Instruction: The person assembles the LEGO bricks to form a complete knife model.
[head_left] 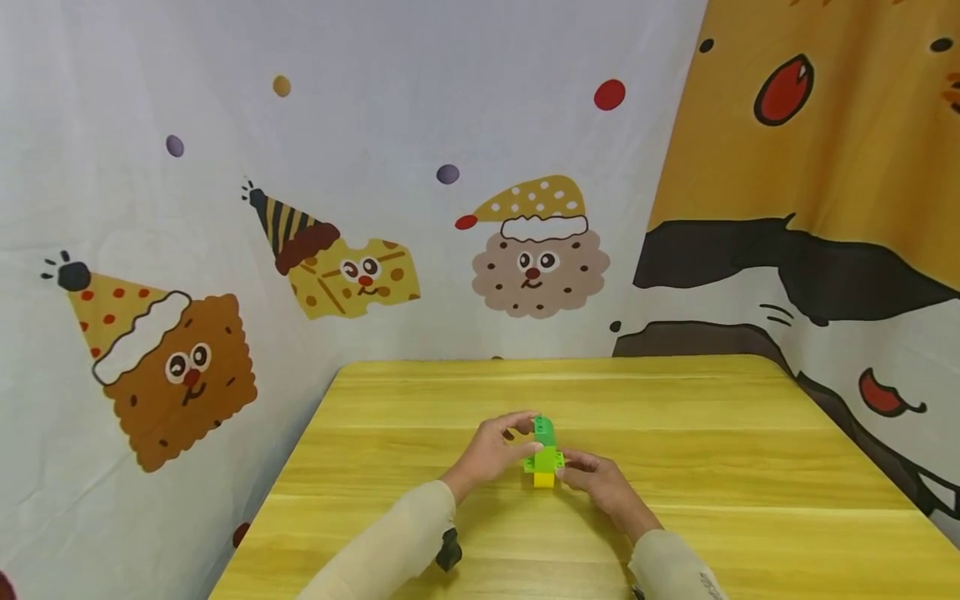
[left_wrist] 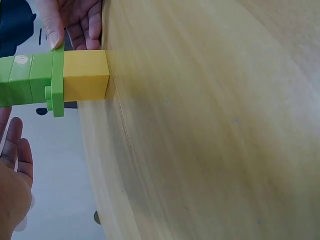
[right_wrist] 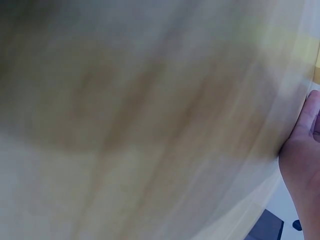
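Observation:
A small tower of toy building bricks stands upright on the wooden table. A yellow brick forms its base, a flat light green brick sticks out sideways above that, and more green bricks sit on top. In the head view my left hand holds the upper green part from the left, thumb in front and index finger near the top. From the other side my right hand pinches the end of the flat green brick. The right wrist view catches only part of the right hand.
The wooden table reaches back to a white cloth printed with cartoon biscuits and cheese. At the right hangs an orange and black part of the cloth. A dark object shows beside the left sleeve.

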